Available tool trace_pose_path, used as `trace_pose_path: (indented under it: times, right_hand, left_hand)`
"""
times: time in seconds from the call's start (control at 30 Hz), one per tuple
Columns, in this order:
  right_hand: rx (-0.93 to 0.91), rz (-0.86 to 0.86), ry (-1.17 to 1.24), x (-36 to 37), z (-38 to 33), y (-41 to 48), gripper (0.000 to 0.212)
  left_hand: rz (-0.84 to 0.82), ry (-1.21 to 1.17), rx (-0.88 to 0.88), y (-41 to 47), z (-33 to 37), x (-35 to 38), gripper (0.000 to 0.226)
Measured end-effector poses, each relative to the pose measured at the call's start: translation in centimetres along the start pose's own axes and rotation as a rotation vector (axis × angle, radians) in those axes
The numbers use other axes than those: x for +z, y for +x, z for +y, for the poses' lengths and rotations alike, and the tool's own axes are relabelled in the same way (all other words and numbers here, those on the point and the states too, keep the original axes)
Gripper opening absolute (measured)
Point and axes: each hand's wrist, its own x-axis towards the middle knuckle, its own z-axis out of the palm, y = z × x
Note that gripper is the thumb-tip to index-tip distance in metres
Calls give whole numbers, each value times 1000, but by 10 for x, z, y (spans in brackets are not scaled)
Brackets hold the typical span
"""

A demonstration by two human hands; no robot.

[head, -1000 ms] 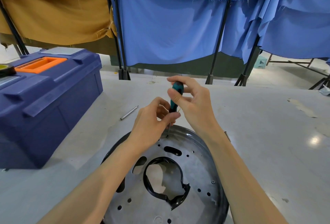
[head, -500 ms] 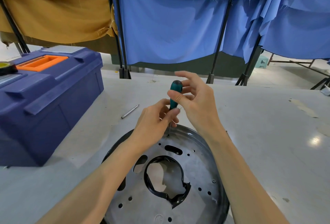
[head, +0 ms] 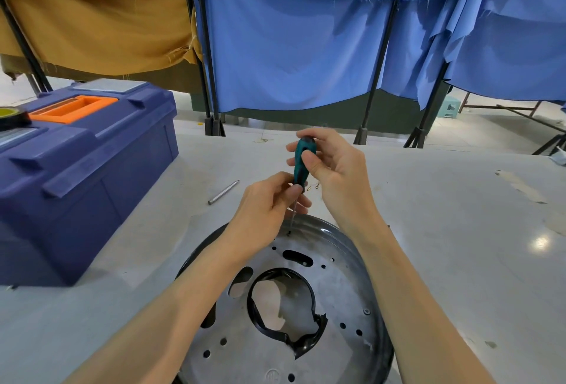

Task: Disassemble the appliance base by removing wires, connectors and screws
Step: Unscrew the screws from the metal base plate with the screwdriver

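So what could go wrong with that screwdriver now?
The thin screwdriver tip could slip off the screw and poke the left hand, which pinches it low down. Both hands are on the tool, the right hand on the handle, so nothing holds the metal base; it might slide or turn.

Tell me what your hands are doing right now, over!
Right hand grips screwdriver handle. Left hand pinches its lower end. Tip down at base far rim. Nothing blocking.
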Motion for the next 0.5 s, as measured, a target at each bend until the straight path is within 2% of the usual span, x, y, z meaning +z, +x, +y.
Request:
trace_pose_path:
  times: [0.07, 0.13, 0.23, 0.33, 0.4, 0.47, 0.5]
  right_hand:
    - [-21, -8, -78, 2, 0, -1, 22]
    - [-29, 17, -172, 3, 2, 0, 29]
    - [-22, 64, -126, 0, 2, 1, 36]
    - [-10, 26, -48, 0, 1, 1, 28]
    - [-18, 18, -99, 2, 1, 0, 25]
    - [-17, 43, -172, 2, 2, 0, 32]
    - [-14, 62, -177, 1, 2, 0, 36]
  left_hand:
    - [53, -8, -20, 0, 1, 0, 14]
    - [66, -1, -26, -1, 2, 1, 21]
    - [30, -29, -4, -1, 2, 1, 12]
    - [52, -9, -4, 0, -1, 0, 9]
    - [92, 8, -17, 0, -1, 0, 12]
    - [91, 42, -24, 0, -1, 0, 20]
    - [71, 47, -15, 0, -1, 0, 17]
